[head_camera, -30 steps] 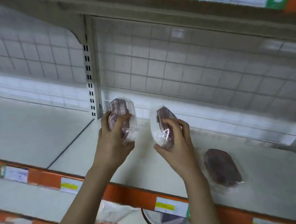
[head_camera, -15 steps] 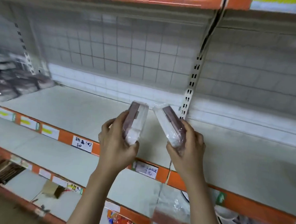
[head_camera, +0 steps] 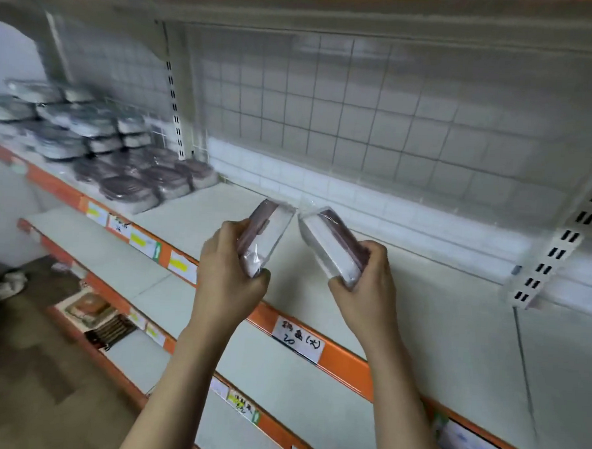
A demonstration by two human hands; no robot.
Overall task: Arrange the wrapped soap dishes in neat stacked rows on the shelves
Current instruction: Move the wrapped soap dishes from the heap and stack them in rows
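My left hand (head_camera: 228,279) grips one wrapped soap dish (head_camera: 266,236), mauve with a white base, held on edge above the middle shelf (head_camera: 437,321). A second wrapped soap dish (head_camera: 331,245) of the same kind is gripped in my right hand (head_camera: 365,284), tilted the other way. The two dishes almost touch at their top ends. Far to the left on the same shelf stand stacked rows of wrapped mauve soap dishes (head_camera: 146,178) and grey ones (head_camera: 63,123).
The shelf has an orange front rail (head_camera: 345,361) with paper price labels. A slotted upright (head_camera: 557,245) rises at the right and another (head_camera: 175,115) beside the stacks. A wire grid backs the shelf. Lower shelves hold small goods at the left.
The view has swung left along the shelf, bringing the stacked dishes into sight. Both hands still hold their dishes, now turned on edge; the loose dish seen earlier is out of view.
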